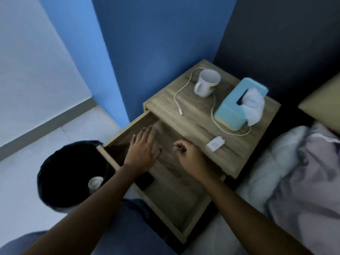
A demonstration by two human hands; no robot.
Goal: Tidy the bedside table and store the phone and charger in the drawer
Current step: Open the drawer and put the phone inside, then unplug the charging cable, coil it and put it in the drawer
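The wooden bedside table (239, 157) has its drawer (195, 214) pulled out toward me. A black phone (146, 182) lies flat in the drawer near its left wall, partly under my left forearm. My left hand (142, 150) hovers over the drawer with fingers spread, holding nothing. My right hand (188, 156) is loosely curled over the drawer's right side, close to the table's front edge, with nothing visible in it. The white charger plug (215, 143) lies on the tabletop just right of that hand. Its white cable (213, 109) loops across the top.
A white mug (207, 82) and a light blue tissue box (239, 103) stand on the tabletop. A black bin (71, 173) with a white cup inside sits on the floor left of the drawer. Bedding (298, 172) lies to the right. Blue wall behind.
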